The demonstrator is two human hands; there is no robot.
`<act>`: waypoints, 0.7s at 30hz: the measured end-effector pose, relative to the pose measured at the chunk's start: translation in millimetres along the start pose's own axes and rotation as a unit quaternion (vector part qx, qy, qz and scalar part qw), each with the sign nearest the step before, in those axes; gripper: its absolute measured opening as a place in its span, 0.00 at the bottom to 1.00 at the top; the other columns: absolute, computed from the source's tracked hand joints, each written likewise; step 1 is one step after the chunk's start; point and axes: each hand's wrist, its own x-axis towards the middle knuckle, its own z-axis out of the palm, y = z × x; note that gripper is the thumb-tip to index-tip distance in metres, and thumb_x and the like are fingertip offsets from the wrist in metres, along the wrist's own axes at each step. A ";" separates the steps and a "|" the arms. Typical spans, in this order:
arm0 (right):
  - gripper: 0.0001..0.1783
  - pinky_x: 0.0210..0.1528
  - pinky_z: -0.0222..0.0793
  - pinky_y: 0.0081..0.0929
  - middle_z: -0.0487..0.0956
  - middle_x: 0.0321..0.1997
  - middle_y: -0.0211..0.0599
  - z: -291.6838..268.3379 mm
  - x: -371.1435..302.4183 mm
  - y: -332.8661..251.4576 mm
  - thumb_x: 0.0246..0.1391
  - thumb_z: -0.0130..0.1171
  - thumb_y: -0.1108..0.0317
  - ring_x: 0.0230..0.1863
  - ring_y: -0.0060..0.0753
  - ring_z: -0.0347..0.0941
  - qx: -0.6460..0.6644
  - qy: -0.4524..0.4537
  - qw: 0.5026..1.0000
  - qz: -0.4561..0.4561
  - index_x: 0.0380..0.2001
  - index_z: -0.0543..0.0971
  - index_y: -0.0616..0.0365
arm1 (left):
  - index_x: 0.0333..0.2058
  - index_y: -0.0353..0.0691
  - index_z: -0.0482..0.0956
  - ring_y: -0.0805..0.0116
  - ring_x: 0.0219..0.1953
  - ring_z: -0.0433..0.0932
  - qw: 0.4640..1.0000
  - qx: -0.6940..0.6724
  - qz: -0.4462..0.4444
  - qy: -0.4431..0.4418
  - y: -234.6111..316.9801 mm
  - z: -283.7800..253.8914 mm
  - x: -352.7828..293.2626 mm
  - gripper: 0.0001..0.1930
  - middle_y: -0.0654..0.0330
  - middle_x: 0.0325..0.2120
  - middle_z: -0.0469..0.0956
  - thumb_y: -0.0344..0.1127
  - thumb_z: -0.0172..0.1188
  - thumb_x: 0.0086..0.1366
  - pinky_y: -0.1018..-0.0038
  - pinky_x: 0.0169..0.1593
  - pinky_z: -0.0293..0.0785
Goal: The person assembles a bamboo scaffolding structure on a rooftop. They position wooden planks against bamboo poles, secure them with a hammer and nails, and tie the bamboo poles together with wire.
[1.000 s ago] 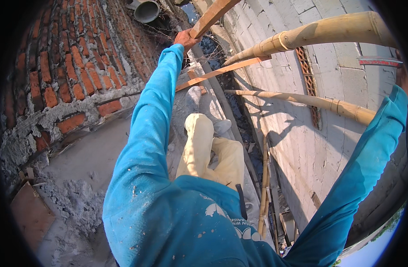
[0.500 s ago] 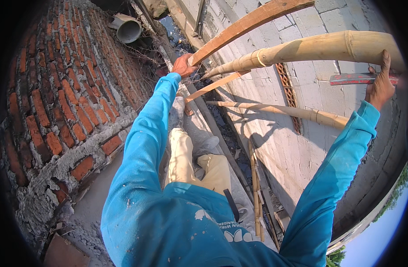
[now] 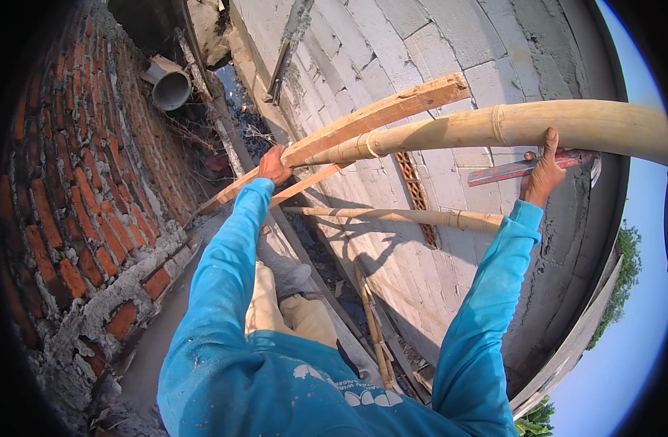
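Nearest, the person's blue long-sleeved top (image 3: 276, 386) is filling the bottom of the view, w/ cream trousers (image 3: 308, 317) showing just past it. L hand (image 3: 274, 166) is gripping a sawn timber (image 3: 385, 114), fingers wrapping round it; timber is slanting up to the R. R hand (image 3: 544, 175) is gripping a red-grey hand tool (image 3: 501, 172), thumb pointing up at a thick bamboo pole (image 3: 582, 124); can't tell if thumb & pole are touching. Pole is running beside the timber, narrowing twd L hand. A 2nd timber (image 3: 308, 184) is slanting below, & a thinner bamboo pole (image 3: 407, 216) is running lower. Beyond, a brick wall (image 3: 93, 211) is rising on L, a grey block wall (image 3: 363, 58) on R. A pipe (image 3: 171, 89) is jutting out nr top L; trees (image 3: 618, 284) are showing far R.
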 end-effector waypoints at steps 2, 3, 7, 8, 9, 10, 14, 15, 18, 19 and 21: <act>0.23 0.20 0.64 0.21 0.78 0.40 0.31 0.4 -0.7 -1.1 0.45 0.75 0.56 0.37 0.23 0.72 -0.007 0.013 1.000 0.024 0.38 0.81 0.62 | 0.43 0.32 0.74 0.38 0.46 0.74 1.000 -0.016 -0.015 -0.002 -0.8 6.3 6.0 0.24 0.40 0.41 0.76 0.33 0.64 0.44 0.54 0.51 0.71; 0.23 0.20 0.64 0.21 0.78 0.40 0.31 0.6 -1.0 -1.0 0.45 0.75 0.56 0.36 0.23 0.72 -0.006 0.017 0.999 0.035 0.38 0.81 0.62 | 0.43 0.32 0.74 0.38 0.46 0.74 1.000 -0.013 -0.016 -0.006 -1.5 9.0 9.7 0.24 0.40 0.41 0.76 0.33 0.64 0.44 0.54 0.51 0.71; 0.20 0.19 0.63 0.20 0.79 0.39 0.29 -1.2 -0.3 0.2 0.48 0.72 0.59 0.35 0.20 0.73 0.004 0.007 0.999 0.031 0.40 0.79 0.59 | 0.42 0.34 0.77 0.37 0.44 0.76 0.999 -0.022 -0.017 -0.021 -0.6 22.9 24.0 0.22 0.38 0.38 0.78 0.33 0.64 0.45 0.53 0.49 0.72; 0.21 0.19 0.63 0.21 0.78 0.40 0.30 -2.0 0.2 0.7 0.48 0.72 0.58 0.35 0.20 0.72 0.009 0.005 0.999 0.035 0.41 0.79 0.59 | 0.41 0.35 0.78 0.37 0.43 0.76 0.999 -0.032 -0.023 -0.032 -0.1 25.6 28.2 0.22 0.38 0.37 0.78 0.33 0.64 0.45 0.53 0.49 0.72; 0.22 0.19 0.63 0.21 0.78 0.41 0.30 -3.2 0.7 1.0 0.48 0.72 0.58 0.36 0.20 0.71 0.000 0.008 0.999 0.034 0.41 0.78 0.59 | 0.41 0.35 0.79 0.38 0.43 0.77 0.998 -0.042 -0.032 -0.046 0.9 28.3 32.2 0.21 0.37 0.36 0.79 0.34 0.64 0.45 0.53 0.49 0.73; 0.22 0.20 0.64 0.21 0.77 0.42 0.30 -4.2 1.3 1.3 0.48 0.72 0.58 0.37 0.20 0.71 -0.003 0.010 0.999 0.039 0.41 0.78 0.59 | 0.42 0.38 0.82 0.40 0.42 0.78 0.995 -0.036 -0.059 -0.072 2.1 30.5 37.3 0.21 0.38 0.36 0.80 0.34 0.64 0.45 0.55 0.49 0.74; 0.27 0.22 0.65 0.24 0.76 0.38 0.32 -6.9 2.4 1.7 0.49 0.71 0.51 0.35 0.23 0.69 -0.030 0.021 0.999 0.030 0.43 0.79 0.63 | 0.50 0.43 0.80 0.44 0.45 0.79 0.987 -0.005 -0.092 -0.134 6.8 37.3 54.0 0.28 0.40 0.39 0.80 0.35 0.64 0.45 0.58 0.53 0.75; 0.28 0.22 0.65 0.24 0.76 0.38 0.32 -6.8 2.0 1.8 0.49 0.70 0.51 0.36 0.23 0.69 -0.026 0.022 0.999 0.032 0.44 0.79 0.63 | 0.50 0.43 0.80 0.44 0.45 0.79 0.985 0.003 -0.091 -0.144 7.0 37.8 55.8 0.28 0.40 0.39 0.80 0.36 0.64 0.45 0.58 0.53 0.75; 0.29 0.23 0.64 0.23 0.76 0.39 0.33 -5.5 0.5 1.6 0.50 0.70 0.49 0.36 0.24 0.70 -0.041 0.022 0.999 0.016 0.44 0.79 0.64 | 0.51 0.42 0.79 0.46 0.45 0.80 0.983 0.019 -0.073 -0.170 5.1 36.3 55.0 0.30 0.42 0.41 0.80 0.41 0.67 0.46 0.58 0.52 0.75; 0.29 0.23 0.64 0.23 0.76 0.39 0.33 -4.8 -0.3 1.6 0.50 0.70 0.49 0.36 0.24 0.70 -0.042 0.020 0.999 0.007 0.44 0.79 0.64 | 0.50 0.41 0.79 0.46 0.43 0.80 0.983 0.015 -0.070 -0.171 3.9 35.6 51.1 0.29 0.42 0.40 0.81 0.42 0.68 0.46 0.58 0.51 0.75; 0.28 0.24 0.63 0.23 0.76 0.39 0.33 -4.3 -1.0 1.0 0.50 0.69 0.49 0.36 0.24 0.70 -0.060 0.039 0.997 0.022 0.43 0.79 0.63 | 0.48 0.40 0.80 0.45 0.40 0.81 0.985 0.002 -0.066 -0.161 2.8 34.3 42.0 0.29 0.42 0.36 0.81 0.46 0.70 0.46 0.58 0.48 0.75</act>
